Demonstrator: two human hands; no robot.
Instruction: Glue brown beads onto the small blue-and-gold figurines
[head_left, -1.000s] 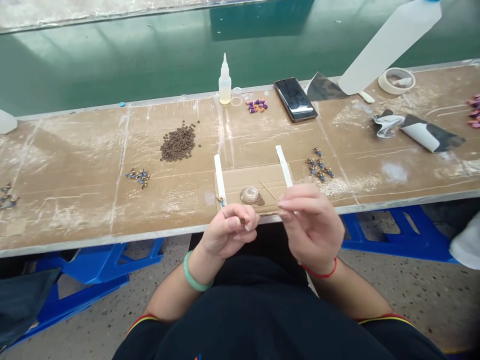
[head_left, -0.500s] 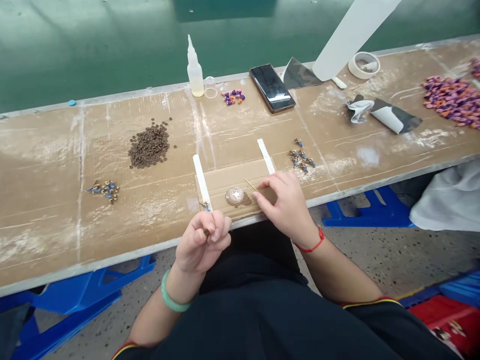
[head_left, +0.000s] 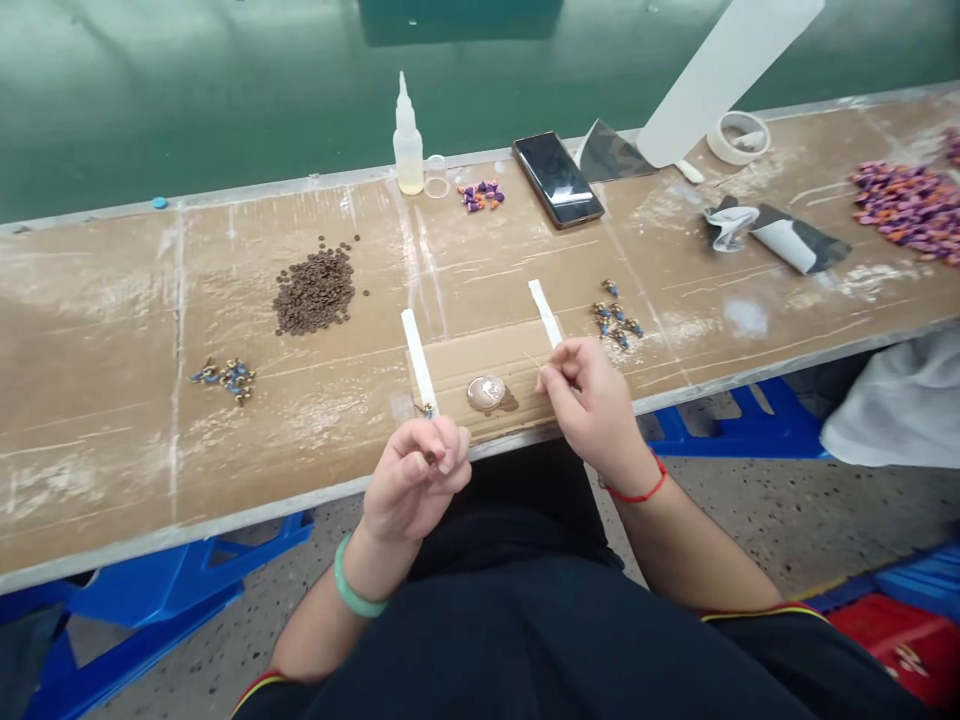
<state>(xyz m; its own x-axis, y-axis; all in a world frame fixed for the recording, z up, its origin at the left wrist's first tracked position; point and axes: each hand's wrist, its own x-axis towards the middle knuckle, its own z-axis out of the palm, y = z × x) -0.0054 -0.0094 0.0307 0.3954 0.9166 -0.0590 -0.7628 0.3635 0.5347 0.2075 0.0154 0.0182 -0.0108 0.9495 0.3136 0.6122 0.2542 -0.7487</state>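
Note:
My left hand (head_left: 415, 478), with a green bangle on the wrist, pinches a small brown bead (head_left: 430, 457) between its fingertips. My right hand (head_left: 591, 410) holds a thin wooden stick (head_left: 533, 362) in its fingers, above a cardboard piece (head_left: 480, 372). On that cardboard sits a round glossy disc (head_left: 486, 393). Two white strips (head_left: 418, 360) lie across the cardboard's edges, the other strip (head_left: 545, 313) nearest my right hand. A tiny blue-and-gold piece (head_left: 427, 410) lies just beyond my left fingers.
A heap of brown beads (head_left: 315, 290) and small blue-and-gold pieces (head_left: 615, 325) lie on the board-topped bench (head_left: 112, 460). Farther back stand a glue bottle (head_left: 408, 140), a phone (head_left: 558, 180) and a tape roll (head_left: 738, 137). Purple-orange pieces (head_left: 911, 213) lie at right.
My right hand has lifted off the cardboard, and the wooden stick now sits in its fingers. My left hand still pinches the bead. The view has shifted slightly.

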